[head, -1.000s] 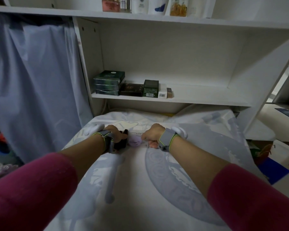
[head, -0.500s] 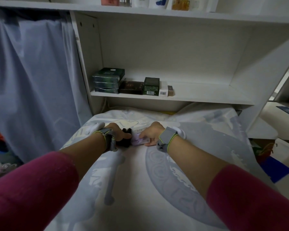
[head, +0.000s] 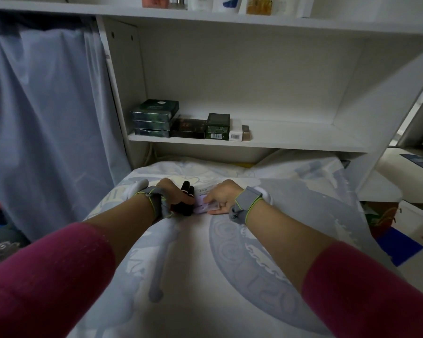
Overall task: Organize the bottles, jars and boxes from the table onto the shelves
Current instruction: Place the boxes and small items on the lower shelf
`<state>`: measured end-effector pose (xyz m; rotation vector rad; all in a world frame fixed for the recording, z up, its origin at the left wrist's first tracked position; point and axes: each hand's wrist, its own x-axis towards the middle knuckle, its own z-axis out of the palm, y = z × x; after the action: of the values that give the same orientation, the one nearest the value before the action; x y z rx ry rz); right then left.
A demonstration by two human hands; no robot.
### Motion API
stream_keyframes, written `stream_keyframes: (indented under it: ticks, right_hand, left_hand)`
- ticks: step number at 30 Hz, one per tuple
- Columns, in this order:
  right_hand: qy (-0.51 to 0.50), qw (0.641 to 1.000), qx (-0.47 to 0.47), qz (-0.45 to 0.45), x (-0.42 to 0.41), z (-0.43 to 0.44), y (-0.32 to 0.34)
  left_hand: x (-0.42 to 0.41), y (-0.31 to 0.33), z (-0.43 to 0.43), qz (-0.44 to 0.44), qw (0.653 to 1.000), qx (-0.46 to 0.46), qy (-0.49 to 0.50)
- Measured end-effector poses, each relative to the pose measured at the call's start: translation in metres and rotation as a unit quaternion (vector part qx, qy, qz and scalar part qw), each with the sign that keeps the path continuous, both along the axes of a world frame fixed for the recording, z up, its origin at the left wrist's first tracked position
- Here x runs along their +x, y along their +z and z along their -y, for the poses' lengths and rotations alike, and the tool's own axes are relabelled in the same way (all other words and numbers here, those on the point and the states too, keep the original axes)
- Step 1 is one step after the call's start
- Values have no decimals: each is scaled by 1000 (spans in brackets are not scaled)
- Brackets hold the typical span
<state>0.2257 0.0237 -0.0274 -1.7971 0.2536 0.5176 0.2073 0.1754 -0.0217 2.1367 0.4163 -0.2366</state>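
Lilac box (head: 202, 206) is pinched by the right hand (head: 224, 197); the left hand (head: 172, 195) curls its fingers (head: 186, 200) round dark bottles (head: 186, 190), seemingly for shelving.

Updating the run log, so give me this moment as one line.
left hand: grips dark tubes | right hand: pinches lilac box | shelf: dark boxes at left

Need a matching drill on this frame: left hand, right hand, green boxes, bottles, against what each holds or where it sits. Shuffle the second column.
1 left hand
2 right hand
3 green boxes
4 bottles

A on the top shelf
B grips black tubes
C stacked at the lower shelf's left end
D holds a pale purple box

Pairs: 1-B, 2-D, 3-C, 4-A
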Motion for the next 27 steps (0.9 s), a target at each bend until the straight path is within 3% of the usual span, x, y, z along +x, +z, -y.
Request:
stream_keyframes:
  ticks: [7, 27]
  right_hand:
    - [-6, 1000, -1, 11, -3, 7, 4]
    - [-29, 998, -8, 64, -6, 89, 40]
  left_hand:
    - [-13, 13, 14, -8, 997, -76, 11]
    - [-20, 58, 98, 18, 993, -109, -46]
